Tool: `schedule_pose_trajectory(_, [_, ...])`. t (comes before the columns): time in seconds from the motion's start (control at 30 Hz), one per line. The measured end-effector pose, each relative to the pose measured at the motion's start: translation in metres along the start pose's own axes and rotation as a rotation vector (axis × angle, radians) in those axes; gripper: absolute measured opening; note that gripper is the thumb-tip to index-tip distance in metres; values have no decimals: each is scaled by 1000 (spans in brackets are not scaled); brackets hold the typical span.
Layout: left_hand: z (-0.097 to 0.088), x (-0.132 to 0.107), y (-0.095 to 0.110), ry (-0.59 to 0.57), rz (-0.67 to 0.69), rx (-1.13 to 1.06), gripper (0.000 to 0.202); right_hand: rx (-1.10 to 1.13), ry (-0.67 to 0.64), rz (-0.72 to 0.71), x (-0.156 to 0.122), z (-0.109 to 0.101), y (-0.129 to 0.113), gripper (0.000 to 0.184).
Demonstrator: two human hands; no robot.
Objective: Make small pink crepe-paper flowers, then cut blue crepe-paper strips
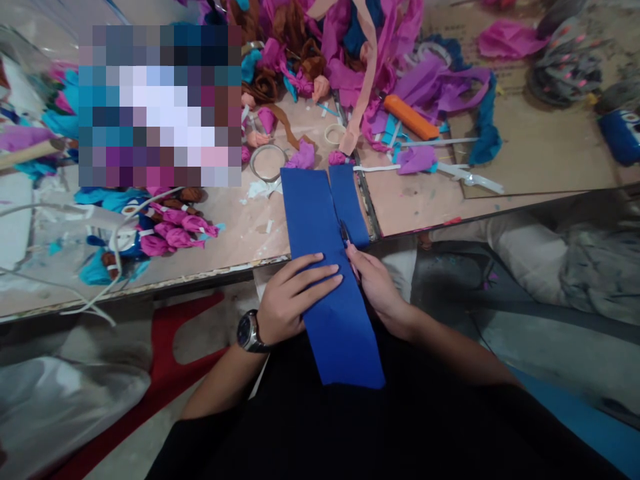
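A long sheet of blue paper (345,333) reaches from the table over its front edge towards my body. From its far end a slit runs towards me, with a narrower strip (346,200) on the right side. My left hand (295,290) grips the sheet from the left, fingers laid across the top and the thumb hidden. My right hand (377,283) is closed around scissors, whose handles are mostly covered by the fingers. The dark scissor blades (344,231) sit at the near end of the slit.
Pink, purple, brown and blue crepe paper (340,40) is heaped at the back. Tape rolls (268,163), an orange cutter (411,117) and a white cable tie (470,177) lie nearby. A white cable (117,233) crosses the left side. Brown cardboard (535,147) lies right.
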State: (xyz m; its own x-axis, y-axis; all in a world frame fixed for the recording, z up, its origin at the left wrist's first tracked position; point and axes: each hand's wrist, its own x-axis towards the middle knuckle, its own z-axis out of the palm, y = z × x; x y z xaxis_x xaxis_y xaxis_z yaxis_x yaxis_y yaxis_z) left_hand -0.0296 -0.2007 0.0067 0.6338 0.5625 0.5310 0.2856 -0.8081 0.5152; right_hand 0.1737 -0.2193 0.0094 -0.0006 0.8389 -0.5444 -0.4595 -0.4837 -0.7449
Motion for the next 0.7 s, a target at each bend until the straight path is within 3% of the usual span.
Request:
schedule_pose_trajectory(0.37, [2, -1, -2, 8, 7, -20, 45, 7, -5, 2, 3, -1, 3, 47])
schedule_pose_trajectory(0.53, [1, -2, -3, 7, -11, -24, 45, 2, 4, -13, 1, 2, 1, 49])
schedule_pose_trajectory(0.7, [-7, 2, -9, 36, -21, -2, 43, 51, -3, 68, 0, 2, 3, 49])
